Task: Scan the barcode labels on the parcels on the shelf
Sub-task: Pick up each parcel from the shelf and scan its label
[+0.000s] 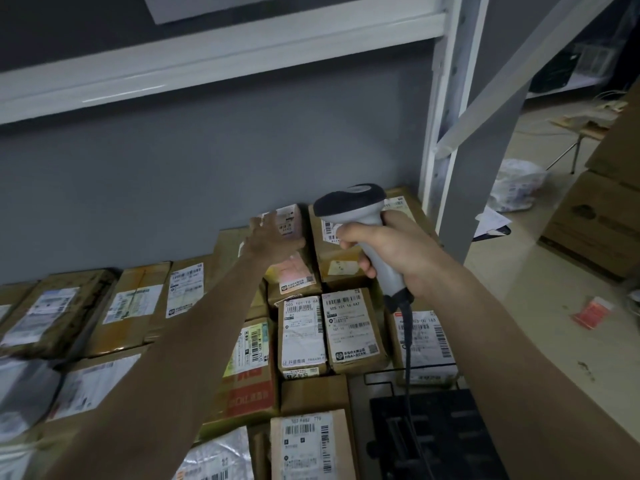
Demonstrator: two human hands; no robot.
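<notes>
I am gripping the scanner (360,220) in my right hand (391,251), aiming it at the parcel (294,258) near the shelf's back right corner. My left hand (268,242), fingers flat, is steadying that parcel so its label faces up.

A white metal shelf (446,109) stood against the grey wall, its lower deck crowded with brown cardboard parcels (349,327) packed side by side, white barcode labels (343,301) facing up. A black tray-like thing (446,427) sat at the near right corner among them
</notes>
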